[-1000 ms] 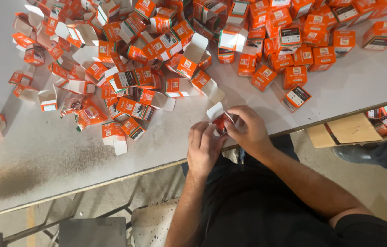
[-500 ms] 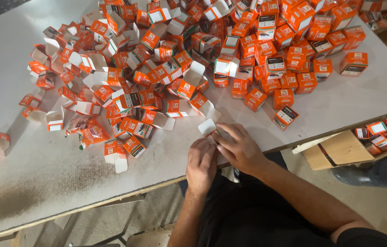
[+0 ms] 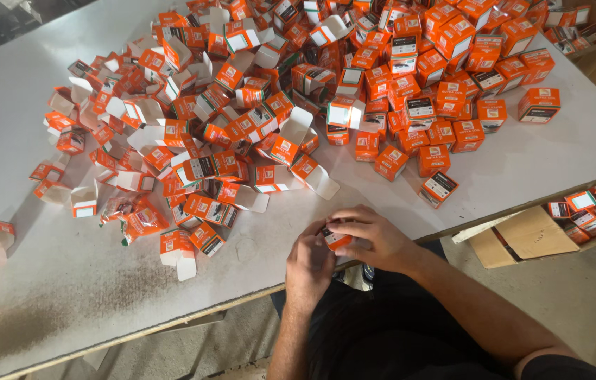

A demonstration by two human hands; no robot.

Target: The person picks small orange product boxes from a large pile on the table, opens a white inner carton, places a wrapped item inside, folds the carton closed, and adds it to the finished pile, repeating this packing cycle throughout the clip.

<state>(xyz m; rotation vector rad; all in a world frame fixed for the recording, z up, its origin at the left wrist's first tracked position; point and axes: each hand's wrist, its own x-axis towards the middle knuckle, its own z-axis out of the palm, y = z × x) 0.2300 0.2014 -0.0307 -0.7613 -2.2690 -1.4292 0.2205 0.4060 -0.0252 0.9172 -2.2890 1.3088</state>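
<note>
Both forearms reach forward and converge. The left hand (image 3: 308, 264) and right hand (image 3: 368, 236) meet, fingers curled inward, fingertips pinched together.

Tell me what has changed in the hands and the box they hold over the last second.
The white flap of the small orange cardboard box, open a second ago, is now folded shut. Both hands have closed in around it: the left hand cups it from below, the right hand covers its top. Both kept their hold throughout. The pile of orange boxes on the white table stayed put.
</note>
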